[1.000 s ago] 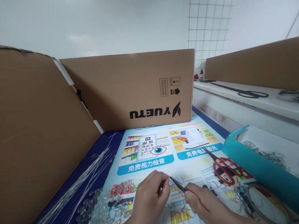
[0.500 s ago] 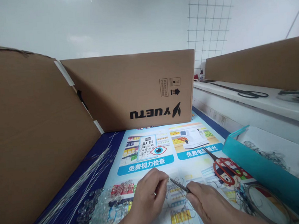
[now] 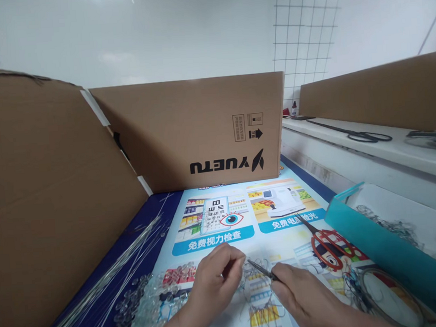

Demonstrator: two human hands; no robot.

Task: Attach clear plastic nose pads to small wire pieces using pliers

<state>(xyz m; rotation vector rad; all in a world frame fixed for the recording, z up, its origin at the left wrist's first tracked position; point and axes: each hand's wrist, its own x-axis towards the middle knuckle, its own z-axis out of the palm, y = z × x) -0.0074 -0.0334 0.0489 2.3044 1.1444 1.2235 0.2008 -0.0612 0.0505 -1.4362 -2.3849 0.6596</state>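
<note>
Tweezers (image 3: pixel 261 269) lay slanted up-left above the printed mat (image 3: pixel 223 233), pinched shut in the right hand (image 3: pixel 297 292), their tip just beside the left hand (image 3: pixel 215 283), whose fingertips were closed on something too small to tell.

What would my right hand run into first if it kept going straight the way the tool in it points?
Most likely the left hand's fingertips: the right hand holds a thin metal tool aimed up-left, its tip about meeting them. Depth is unclear.

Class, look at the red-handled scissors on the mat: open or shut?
Shut. The red-handled scissors lie flat, blades together in one thin point, handles side by side.
</note>
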